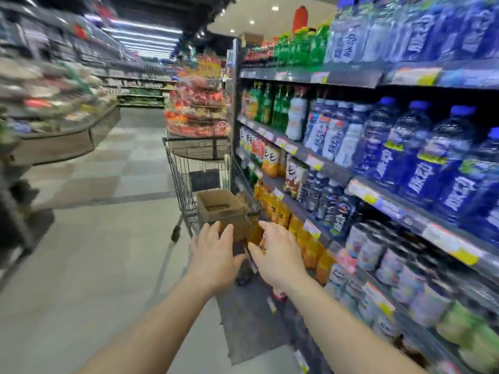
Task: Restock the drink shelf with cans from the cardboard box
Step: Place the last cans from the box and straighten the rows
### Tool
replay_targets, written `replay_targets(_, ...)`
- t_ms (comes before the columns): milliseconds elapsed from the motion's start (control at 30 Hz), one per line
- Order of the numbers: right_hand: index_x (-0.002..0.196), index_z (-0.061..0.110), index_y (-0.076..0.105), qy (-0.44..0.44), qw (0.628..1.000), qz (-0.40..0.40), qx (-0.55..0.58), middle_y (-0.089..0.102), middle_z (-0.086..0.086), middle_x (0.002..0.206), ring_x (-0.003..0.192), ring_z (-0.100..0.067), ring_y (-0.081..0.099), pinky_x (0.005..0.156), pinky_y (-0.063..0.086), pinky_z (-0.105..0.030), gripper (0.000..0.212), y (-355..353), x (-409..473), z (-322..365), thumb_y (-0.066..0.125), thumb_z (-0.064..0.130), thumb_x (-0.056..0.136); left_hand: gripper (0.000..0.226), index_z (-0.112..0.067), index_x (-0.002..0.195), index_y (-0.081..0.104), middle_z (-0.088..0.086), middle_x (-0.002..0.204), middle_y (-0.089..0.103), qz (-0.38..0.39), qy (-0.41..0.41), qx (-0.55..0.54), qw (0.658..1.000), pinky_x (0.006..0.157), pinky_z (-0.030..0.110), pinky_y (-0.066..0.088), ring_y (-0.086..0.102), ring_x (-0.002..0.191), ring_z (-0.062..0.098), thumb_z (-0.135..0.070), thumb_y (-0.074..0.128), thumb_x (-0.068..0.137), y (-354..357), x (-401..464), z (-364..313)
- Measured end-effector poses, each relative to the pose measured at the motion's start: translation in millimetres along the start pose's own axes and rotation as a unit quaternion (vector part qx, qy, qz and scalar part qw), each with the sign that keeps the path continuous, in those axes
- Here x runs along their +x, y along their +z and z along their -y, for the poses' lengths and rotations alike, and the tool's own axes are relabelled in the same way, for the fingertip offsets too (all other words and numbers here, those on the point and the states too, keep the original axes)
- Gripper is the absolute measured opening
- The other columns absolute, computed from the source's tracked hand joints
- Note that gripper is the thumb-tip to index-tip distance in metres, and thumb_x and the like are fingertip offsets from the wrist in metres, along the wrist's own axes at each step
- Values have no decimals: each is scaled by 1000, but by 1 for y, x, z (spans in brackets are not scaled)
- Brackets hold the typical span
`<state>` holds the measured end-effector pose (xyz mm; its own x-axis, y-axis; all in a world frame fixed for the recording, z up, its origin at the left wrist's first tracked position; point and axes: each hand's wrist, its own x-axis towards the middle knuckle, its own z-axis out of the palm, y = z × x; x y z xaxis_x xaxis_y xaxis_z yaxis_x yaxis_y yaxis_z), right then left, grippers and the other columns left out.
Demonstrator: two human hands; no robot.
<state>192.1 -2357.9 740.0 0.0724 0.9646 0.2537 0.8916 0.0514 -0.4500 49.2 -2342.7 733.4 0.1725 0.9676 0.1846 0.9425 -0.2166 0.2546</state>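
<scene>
A brown cardboard box (pixel 220 205) sits open-topped in the near end of a wire shopping cart (pixel 186 182) beside the drink shelf (pixel 334 168). Its inside looks dark and no cans show in it. Both my arms reach forward toward the cart's near end. My left hand (pixel 216 255) has straight, spread fingers, with the fingertips at the cart's end just below the box. My right hand (pixel 278 255) is also stretched out flat, just right of the cart, in front of orange bottles (pixel 310 247). Neither hand holds anything. The whole view is blurred by motion.
The drink shelf runs along the right with blue water bottles (pixel 421 157), green bottles (pixel 297 47) and low rows of cans or small bottles (pixel 397 268). A stacked red snack display (pixel 199 109) stands beyond the cart. A produce counter (pixel 62 130) lines the left; tiled aisle floor (pixel 108 265) lies between.
</scene>
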Motion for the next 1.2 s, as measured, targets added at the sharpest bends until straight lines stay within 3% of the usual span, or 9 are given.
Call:
replay_targets(267, 153, 25, 19, -62, 994, 71, -62, 16, -4, 162, 150, -27, 8, 121, 9, -46, 65, 73, 191, 17, 43, 47, 98, 73, -22, 152, 9, 7, 162, 1, 1, -72, 57, 996, 119, 51, 2, -5, 148, 30, -53, 41, 94, 18, 163, 77)
replay_targets(600, 154, 28, 15, -84, 986, 123, -68, 11, -3, 164, 151, -26, 2, 121, 5, -47, 65, 165, 381, 44, 42, 48, 98, 71, -23, 152, 6, 8, 162, -4, 19, -127, 35, 991, 119, 50, -1, -9, 148, 30, -51, 40, 95, 43, 344, 170)
replay_targets(933, 154, 27, 15, 51, 989, 125, -65, 10, -4, 164, 151, -25, 1, 121, 3, -46, 64, 273, 546, 49, 40, 47, 99, 72, -26, 151, 9, 7, 162, 1, 73, -15, 27, 997, 117, 50, -4, -7, 148, 29, -51, 44, 94, 103, 552, 263)
replay_targets(1200, 154, 29, 14, 186, 973, 117, -73, 10, -2, 164, 151, -24, 2, 122, 5, -47, 66, 311, 622, -11, 42, 49, 98, 75, -25, 151, 11, 8, 161, 6, 110, 105, 23, 988, 120, 51, 5, 0, 148, 30, -55, 46, 92, 170, 671, 255)
